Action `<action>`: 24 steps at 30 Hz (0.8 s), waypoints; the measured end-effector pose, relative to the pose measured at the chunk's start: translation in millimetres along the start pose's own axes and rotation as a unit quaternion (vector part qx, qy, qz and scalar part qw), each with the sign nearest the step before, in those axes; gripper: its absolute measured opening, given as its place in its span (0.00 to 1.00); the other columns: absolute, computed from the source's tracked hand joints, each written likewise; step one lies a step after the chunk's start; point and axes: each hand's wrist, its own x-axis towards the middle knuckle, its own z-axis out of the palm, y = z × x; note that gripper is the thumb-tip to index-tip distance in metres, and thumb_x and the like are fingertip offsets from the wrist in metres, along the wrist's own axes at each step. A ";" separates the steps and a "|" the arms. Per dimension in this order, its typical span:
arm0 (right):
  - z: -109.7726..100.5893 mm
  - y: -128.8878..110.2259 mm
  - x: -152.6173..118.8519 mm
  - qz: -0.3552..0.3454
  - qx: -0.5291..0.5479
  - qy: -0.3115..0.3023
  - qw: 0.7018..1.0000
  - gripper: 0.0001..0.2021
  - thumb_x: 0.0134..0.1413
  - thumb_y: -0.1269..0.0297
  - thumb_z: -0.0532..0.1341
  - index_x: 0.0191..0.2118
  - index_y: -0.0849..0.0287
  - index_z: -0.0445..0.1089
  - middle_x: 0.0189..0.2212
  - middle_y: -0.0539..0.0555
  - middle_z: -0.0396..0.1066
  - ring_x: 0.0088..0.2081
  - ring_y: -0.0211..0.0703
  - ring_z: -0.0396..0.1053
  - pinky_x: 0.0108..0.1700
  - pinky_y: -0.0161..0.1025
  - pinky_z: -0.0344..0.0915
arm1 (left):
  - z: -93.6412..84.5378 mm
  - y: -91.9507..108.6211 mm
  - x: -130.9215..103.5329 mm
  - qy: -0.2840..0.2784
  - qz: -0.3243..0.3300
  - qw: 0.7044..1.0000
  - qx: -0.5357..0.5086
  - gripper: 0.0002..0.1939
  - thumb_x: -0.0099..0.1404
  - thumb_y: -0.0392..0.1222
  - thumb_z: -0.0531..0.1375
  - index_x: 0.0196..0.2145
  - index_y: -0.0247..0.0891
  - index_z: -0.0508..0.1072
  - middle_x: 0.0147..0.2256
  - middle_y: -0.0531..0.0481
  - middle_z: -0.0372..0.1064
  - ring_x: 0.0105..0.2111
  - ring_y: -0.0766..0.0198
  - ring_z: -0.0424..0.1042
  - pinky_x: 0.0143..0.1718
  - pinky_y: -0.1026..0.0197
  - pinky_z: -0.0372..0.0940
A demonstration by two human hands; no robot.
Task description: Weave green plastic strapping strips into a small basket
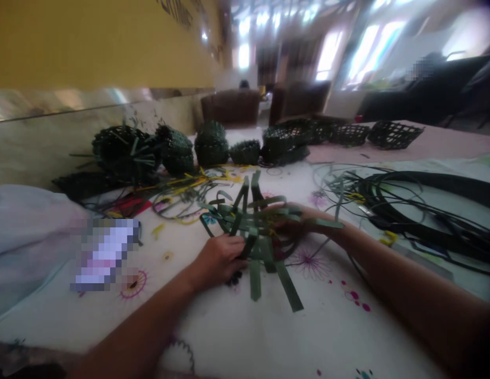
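Note:
A half-woven basket point(264, 250) of flat green strips sits in front of me, with loose strip ends sticking out on all sides. On its near left side, my left hand point(221, 258) is closed, fingers curled on the strips. My right hand point(294, 221) reaches in from the right and grips the far right side of the weave; strips partly cover its fingers. Two long strip ends point(289, 284) hang toward me over the floral tablecloth point(229, 331).
Several finished dark green baskets point(286, 139) line the back of the table. Coiled green strapping point(426, 181) with yellow ties lies at right. Yellow and green scraps point(189, 184) lie behind the weave. A blurred-out phone-like object point(106, 258) and pale fabric point(27, 237) are at left.

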 end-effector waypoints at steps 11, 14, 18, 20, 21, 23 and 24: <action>-29.8 -54.2 -55.1 0.077 -0.211 0.070 0.972 0.12 0.51 0.55 0.63 0.30 0.59 0.76 0.23 0.54 0.73 0.25 0.43 0.68 0.30 0.39 0.62 | -15.5 -7.3 0.4 0.122 -0.017 0.988 -0.093 0.05 0.61 0.37 0.62 0.29 0.34 0.71 0.30 0.49 0.70 0.32 0.63 0.70 0.34 0.64 0.62; -4.8 -93.6 -78.2 -0.120 -0.289 0.176 0.933 0.11 0.59 0.60 0.59 0.29 0.58 0.73 0.26 0.53 0.73 0.26 0.40 0.67 0.31 0.38 0.62 | -20.4 -8.0 -0.8 0.132 -0.021 0.987 -0.094 0.05 0.60 0.37 0.62 0.28 0.34 0.70 0.28 0.51 0.68 0.30 0.64 0.69 0.32 0.65 0.61; 40.3 -122.3 -83.4 -0.337 -0.391 0.195 0.834 0.03 0.59 0.68 0.61 0.34 0.59 0.72 0.30 0.55 0.72 0.33 0.44 0.67 0.37 0.42 0.63 | -24.1 -5.9 -4.2 0.135 -0.026 0.987 -0.085 0.06 0.61 0.38 0.62 0.28 0.35 0.71 0.28 0.51 0.68 0.30 0.65 0.67 0.32 0.64 0.60; 56.5 -121.6 -75.5 -0.361 -0.446 0.203 0.793 0.05 0.58 0.69 0.63 0.41 0.61 0.72 0.38 0.59 0.73 0.40 0.49 0.67 0.42 0.46 0.63 | -26.8 -5.3 -6.4 0.144 -0.027 0.985 -0.093 0.05 0.62 0.39 0.61 0.30 0.35 0.72 0.29 0.51 0.69 0.30 0.65 0.67 0.33 0.64 0.61; 62.3 -118.6 -70.6 -0.359 -0.469 0.210 0.779 0.08 0.57 0.69 0.63 0.43 0.61 0.71 0.41 0.61 0.72 0.43 0.51 0.66 0.45 0.48 0.62 | -28.3 -5.7 -7.6 0.150 -0.027 0.983 -0.102 0.05 0.62 0.40 0.61 0.31 0.35 0.73 0.30 0.51 0.70 0.30 0.66 0.67 0.33 0.64 0.61; 70.1 -110.6 -61.2 -0.354 -0.496 0.226 0.760 0.11 0.57 0.69 0.63 0.46 0.61 0.70 0.45 0.61 0.70 0.47 0.53 0.64 0.48 0.50 0.61 | -31.2 -7.7 -9.7 0.157 -0.032 0.979 -0.126 0.07 0.62 0.42 0.61 0.34 0.35 0.75 0.31 0.51 0.71 0.31 0.66 0.67 0.33 0.64 0.61; 72.6 -106.6 -57.3 -0.354 -0.503 0.235 0.753 0.10 0.57 0.70 0.63 0.46 0.60 0.70 0.45 0.61 0.69 0.48 0.53 0.63 0.49 0.50 0.60 | -32.4 -9.1 -10.5 0.156 -0.034 0.977 -0.140 0.08 0.62 0.43 0.61 0.35 0.35 0.75 0.31 0.51 0.71 0.30 0.65 0.67 0.33 0.64 0.61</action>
